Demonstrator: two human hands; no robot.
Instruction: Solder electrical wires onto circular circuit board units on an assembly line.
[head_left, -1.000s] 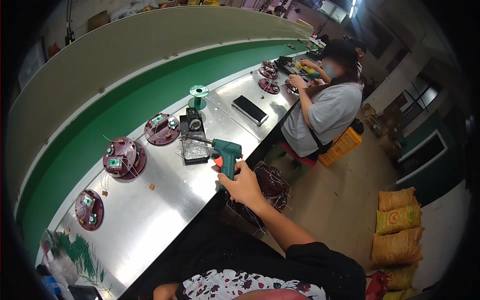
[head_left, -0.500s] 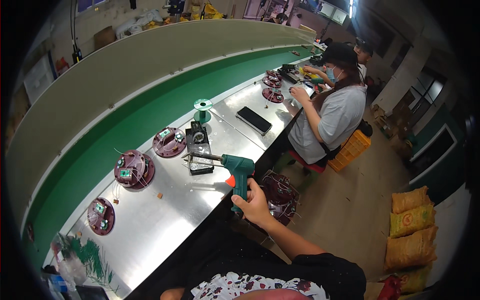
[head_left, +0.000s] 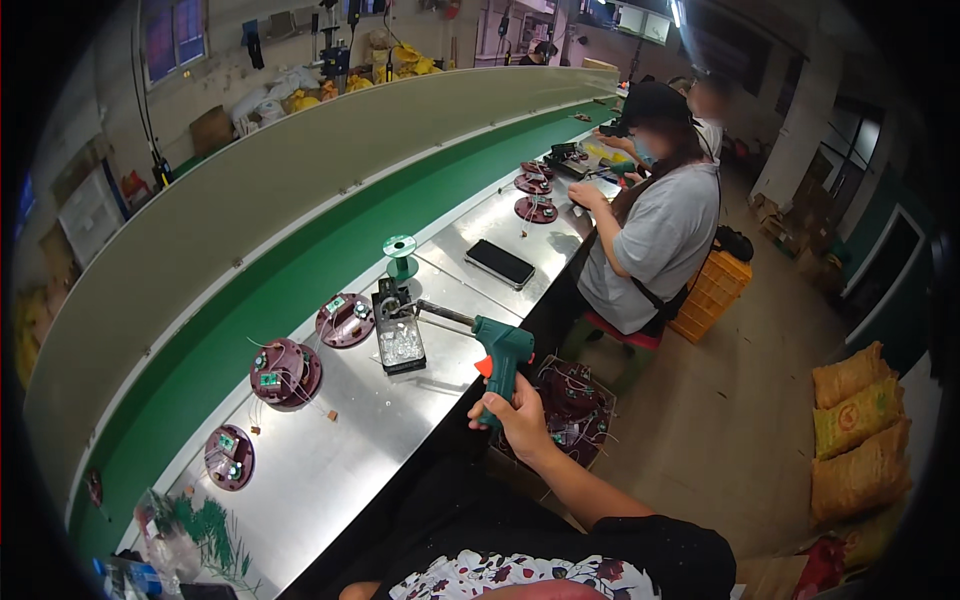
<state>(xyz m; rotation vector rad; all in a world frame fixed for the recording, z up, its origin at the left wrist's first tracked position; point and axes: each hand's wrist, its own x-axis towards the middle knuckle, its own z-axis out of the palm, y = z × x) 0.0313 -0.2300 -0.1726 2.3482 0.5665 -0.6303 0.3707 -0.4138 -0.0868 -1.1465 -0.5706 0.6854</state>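
My right hand [head_left: 522, 422] is wrapped round the handle of a green soldering gun [head_left: 505, 342] with an orange-red trigger. Its metal barrel points left, and the tip end is at the black soldering stand [head_left: 402, 362], whose tray holds pale, shiny bits. Behind the stand stands a green solder spool [head_left: 401, 268]. Left of it, maroon round housings with small green circuit boards and white wires lie along the bench: one close by [head_left: 345, 322], a stacked pair [head_left: 300, 385], and one nearer me [head_left: 230, 460]. My left hand is out of view.
A dark-screened phone [head_left: 500, 263] lies right of the spool. Green wire pieces [head_left: 215, 530] and a plastic bag [head_left: 165, 535] are at the near left. Below the bench edge sits a box of maroon parts [head_left: 575, 400]. A co-worker [head_left: 660, 230] sits farther along.
The soldering gun in my right hand has shifted slightly right and down, its barrel now reaching the stand's holder rather than crossing over the tray. The whole view has tilted up a little.
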